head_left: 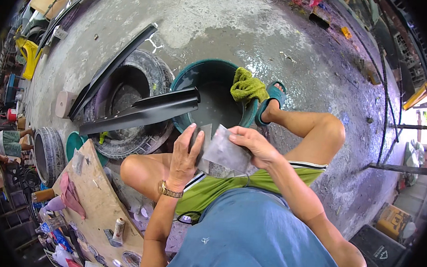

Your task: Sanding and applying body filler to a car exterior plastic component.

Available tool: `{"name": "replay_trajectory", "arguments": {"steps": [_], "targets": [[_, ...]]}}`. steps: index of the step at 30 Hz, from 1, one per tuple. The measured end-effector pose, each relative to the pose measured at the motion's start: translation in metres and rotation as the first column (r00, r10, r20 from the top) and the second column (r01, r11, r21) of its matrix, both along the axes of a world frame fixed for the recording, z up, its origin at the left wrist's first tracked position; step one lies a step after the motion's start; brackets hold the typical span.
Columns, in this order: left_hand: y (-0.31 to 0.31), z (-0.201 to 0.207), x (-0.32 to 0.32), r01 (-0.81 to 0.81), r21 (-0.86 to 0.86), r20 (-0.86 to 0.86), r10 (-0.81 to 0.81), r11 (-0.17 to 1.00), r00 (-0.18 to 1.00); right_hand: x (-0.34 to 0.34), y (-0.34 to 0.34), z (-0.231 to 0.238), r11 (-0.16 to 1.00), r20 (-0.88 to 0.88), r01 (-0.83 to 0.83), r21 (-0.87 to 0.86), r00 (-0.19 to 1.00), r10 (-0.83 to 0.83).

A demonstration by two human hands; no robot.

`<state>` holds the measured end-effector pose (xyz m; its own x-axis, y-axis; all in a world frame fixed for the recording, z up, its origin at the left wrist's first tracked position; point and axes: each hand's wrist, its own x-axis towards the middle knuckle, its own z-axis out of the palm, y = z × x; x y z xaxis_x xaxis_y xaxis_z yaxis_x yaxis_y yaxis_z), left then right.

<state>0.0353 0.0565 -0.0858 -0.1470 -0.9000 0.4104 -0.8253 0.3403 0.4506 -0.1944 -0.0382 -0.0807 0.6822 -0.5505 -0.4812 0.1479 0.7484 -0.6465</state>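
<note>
My right hand (pixel 256 145) pinches a square, dull grey sheet (pixel 228 151), which looks like worn sandpaper, between thumb and fingers. Just left of it, my left hand (pixel 187 154), with a gold watch on the wrist, has its thumb against a second thin grey sheet (pixel 205 150); its grip is partly hidden. Both hands are above my lap, close together but apart. Beyond them stands a dark green tub (pixel 181 77) of cloudy water, with a yellow-green cloth (pixel 248 85) over its right rim. A long black trim panel (pixel 144 113) spans from a tyre to the tub's left rim.
A large tyre (pixel 164 74) lies on the wet floor, with another long black strip (pixel 111 68) leaning across it. To my left is a wooden board (pixel 102 202) bearing a tube (pixel 118 229) and a pink cloth (pixel 71 195). Another person (pixel 5 143) is at the far left.
</note>
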Motion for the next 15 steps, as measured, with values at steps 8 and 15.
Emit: {"name": "replay_trajectory", "arguments": {"steps": [8, 15], "targets": [[0.021, 0.03, 0.004, 0.082, 0.433, -0.776, 0.325, 0.897, 0.54, -0.023, -0.054, -0.016, 0.969, 0.006, 0.217, -0.12, 0.976, -0.217], [-0.008, 0.04, 0.035, 0.352, 0.582, -0.798, 0.432, 0.733, 0.42, -0.037, -0.035, -0.006, 0.877, -0.142, -0.084, -0.473, 0.99, 0.019]]}}
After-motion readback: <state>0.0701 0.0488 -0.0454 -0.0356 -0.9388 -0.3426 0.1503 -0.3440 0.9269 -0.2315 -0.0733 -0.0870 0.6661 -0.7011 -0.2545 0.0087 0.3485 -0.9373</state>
